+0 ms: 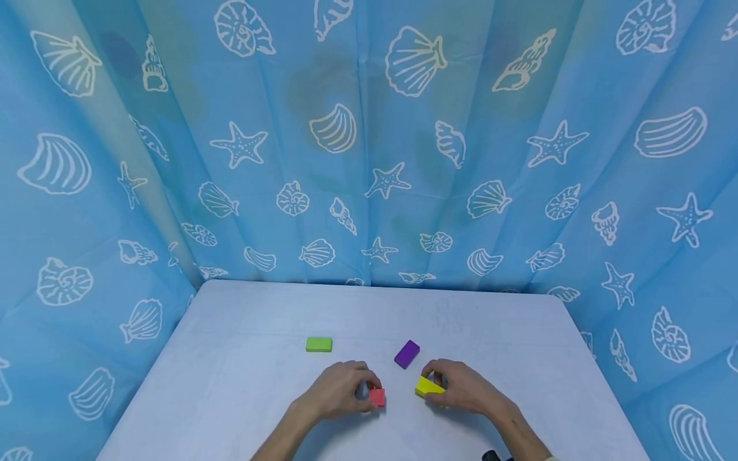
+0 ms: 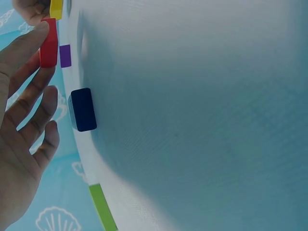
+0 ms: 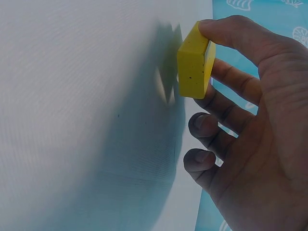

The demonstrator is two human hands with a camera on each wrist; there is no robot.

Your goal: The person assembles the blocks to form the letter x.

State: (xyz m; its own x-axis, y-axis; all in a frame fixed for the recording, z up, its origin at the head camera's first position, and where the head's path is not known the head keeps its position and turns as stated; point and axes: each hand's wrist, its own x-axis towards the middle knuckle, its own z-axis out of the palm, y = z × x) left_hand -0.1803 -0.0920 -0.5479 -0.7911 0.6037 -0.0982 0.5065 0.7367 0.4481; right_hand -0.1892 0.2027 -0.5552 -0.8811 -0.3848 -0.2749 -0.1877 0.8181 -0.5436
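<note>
My left hand (image 1: 339, 388) pinches a red block (image 1: 377, 397) between thumb and fingers. In the left wrist view that red block (image 2: 48, 43) stands on end, the thumb on one edge and fingertips at the other. To the right, my right hand (image 1: 466, 388) grips a yellow block (image 1: 427, 386) the same way, tilted, with its shadow beside it on the white cloth. The right wrist view shows the yellow block (image 3: 191, 67) held at the fingertips, the other fingers loosely bent. A dark blue block (image 2: 83, 109) lies near the left fingers; the left hand hides it in the head view.
A purple block (image 1: 407, 354) lies at an angle beyond both hands. Farther left is a light green block (image 1: 319, 344). The white-covered table (image 1: 248, 320) meets a blue shell-print curtain (image 1: 357, 192) at back and sides. A small black object (image 1: 491, 456) shows by the right forearm.
</note>
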